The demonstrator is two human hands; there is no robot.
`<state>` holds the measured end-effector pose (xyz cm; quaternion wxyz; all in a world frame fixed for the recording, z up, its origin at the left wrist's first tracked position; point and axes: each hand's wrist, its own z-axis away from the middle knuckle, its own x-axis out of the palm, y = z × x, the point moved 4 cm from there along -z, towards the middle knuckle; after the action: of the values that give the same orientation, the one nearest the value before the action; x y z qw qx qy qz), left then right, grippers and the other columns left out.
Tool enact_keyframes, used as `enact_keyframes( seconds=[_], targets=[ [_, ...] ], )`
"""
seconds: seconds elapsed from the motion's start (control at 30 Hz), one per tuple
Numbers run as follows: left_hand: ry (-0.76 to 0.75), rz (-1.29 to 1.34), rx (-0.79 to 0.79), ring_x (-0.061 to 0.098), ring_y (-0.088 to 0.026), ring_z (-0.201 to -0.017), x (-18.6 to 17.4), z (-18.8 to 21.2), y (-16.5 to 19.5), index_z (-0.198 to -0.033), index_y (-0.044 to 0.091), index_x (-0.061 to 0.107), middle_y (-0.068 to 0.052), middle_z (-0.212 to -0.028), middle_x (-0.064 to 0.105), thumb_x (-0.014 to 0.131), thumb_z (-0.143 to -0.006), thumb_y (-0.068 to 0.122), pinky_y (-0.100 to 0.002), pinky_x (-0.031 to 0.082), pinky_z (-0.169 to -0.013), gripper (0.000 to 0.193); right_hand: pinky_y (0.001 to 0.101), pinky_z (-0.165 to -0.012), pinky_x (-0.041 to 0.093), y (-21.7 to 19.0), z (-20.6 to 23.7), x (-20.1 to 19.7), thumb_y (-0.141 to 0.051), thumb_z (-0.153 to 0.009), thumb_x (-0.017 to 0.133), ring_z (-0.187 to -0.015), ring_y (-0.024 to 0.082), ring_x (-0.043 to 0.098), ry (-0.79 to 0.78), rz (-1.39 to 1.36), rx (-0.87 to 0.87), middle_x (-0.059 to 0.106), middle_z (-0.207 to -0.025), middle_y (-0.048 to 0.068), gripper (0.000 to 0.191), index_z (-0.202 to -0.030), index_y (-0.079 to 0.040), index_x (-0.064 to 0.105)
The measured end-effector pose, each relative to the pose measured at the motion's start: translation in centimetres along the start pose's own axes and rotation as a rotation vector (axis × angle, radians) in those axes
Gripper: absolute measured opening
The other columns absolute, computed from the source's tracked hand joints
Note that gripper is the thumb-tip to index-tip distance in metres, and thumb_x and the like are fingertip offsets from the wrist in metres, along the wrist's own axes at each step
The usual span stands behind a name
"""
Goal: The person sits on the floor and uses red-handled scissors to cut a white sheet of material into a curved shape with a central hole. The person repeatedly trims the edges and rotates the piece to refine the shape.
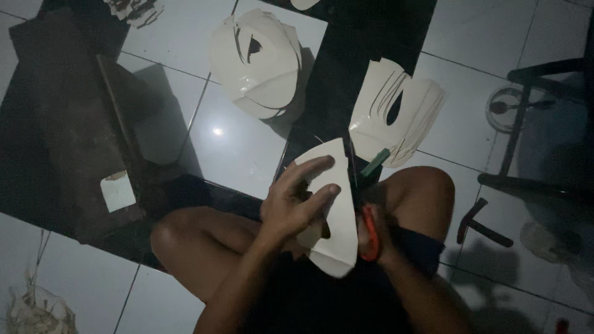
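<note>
My left hand (pixel 296 201) grips a cream-coloured cut sheet piece (pixel 331 244) shaped like a curved panel, fingers spread across its face. My right hand (pixel 377 226) sits behind the piece's right edge, mostly hidden, closed on red-handled scissors (pixel 370 232). Both hands hover over my bent knees. A green-tipped tool (pixel 375 162) lies just beyond the held piece.
Two stacks of similar cream cut pieces lie on the tiled floor ahead, one at centre (pixel 257 62) and one at right (pixel 396 114). A dark wooden block (pixel 68 124) stands left. A hammer (pixel 479 226) and a chair leg (pixel 513 136) are at right.
</note>
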<state>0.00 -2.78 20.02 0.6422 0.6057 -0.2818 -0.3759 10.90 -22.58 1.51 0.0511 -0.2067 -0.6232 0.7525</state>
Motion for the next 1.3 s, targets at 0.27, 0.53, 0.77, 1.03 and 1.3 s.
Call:
enact_keyframes(
  seconds=[0.27,0.53,0.77,1.03,1.3],
  targets=[
    [0.047,0.023,0.039,0.074,-0.028,-0.105,-0.5,-0.2,-0.8,-0.154,0.009,0.008,-0.02,-0.123,0.069,0.075,-0.094,0.039,-0.039,0.066,-0.084,0.094,0.0375,-0.085,0.057,-4.1,2.6,-0.2,-0.012,-0.103,0.063,-0.103,0.021,0.068,0.05,-0.107,-0.262,0.072,-0.116,0.013,0.024,-0.124,0.0,0.067],
    [-0.455,-0.307,0.289,0.071,-0.031,-0.097,-0.2,2.4,1.3,-0.122,0.003,0.073,-0.016,-0.101,0.076,0.073,-0.099,0.031,-0.046,0.053,-0.1,0.036,0.0325,-0.08,0.056,-5.7,1.5,-5.5,-0.006,-0.101,0.059,-0.097,0.015,0.068,0.377,-0.375,-0.075,0.071,-0.109,0.009,0.02,-0.119,-0.003,0.064],
    [-0.081,-0.615,0.534,0.069,-0.034,-0.118,-8.3,-1.5,8.9,-0.128,0.005,0.067,-0.021,-0.122,0.071,0.066,-0.103,0.025,-0.046,0.06,-0.1,0.032,0.0312,-0.079,0.057,0.9,2.6,-6.2,-0.008,-0.1,0.059,-0.097,0.015,0.068,0.485,-0.419,-0.199,0.07,-0.108,0.009,0.014,-0.113,-0.005,0.065],
    [0.064,-0.934,0.514,0.065,-0.033,-0.101,-14.9,-15.2,6.9,-0.126,0.006,0.071,-0.017,-0.098,0.068,0.057,-0.111,0.022,-0.051,0.051,-0.106,0.026,0.0318,-0.073,0.056,-0.2,5.3,-4.9,-0.016,-0.101,0.056,-0.086,0.02,0.071,0.409,-0.18,0.186,0.074,-0.094,0.015,0.021,-0.099,-0.001,0.071],
    [-0.045,-1.153,0.116,0.042,-0.045,-0.134,-12.1,-22.1,-6.0,-0.138,0.015,0.06,-0.025,-0.143,0.049,0.071,-0.089,0.036,-0.077,0.022,-0.107,0.054,0.0341,-0.063,0.046,1.1,6.7,-5.3,-0.017,-0.106,0.053,-0.069,0.015,0.053,0.406,-0.304,0.149,0.059,-0.077,0.007,0.026,-0.088,-0.001,0.064]
  ],
)
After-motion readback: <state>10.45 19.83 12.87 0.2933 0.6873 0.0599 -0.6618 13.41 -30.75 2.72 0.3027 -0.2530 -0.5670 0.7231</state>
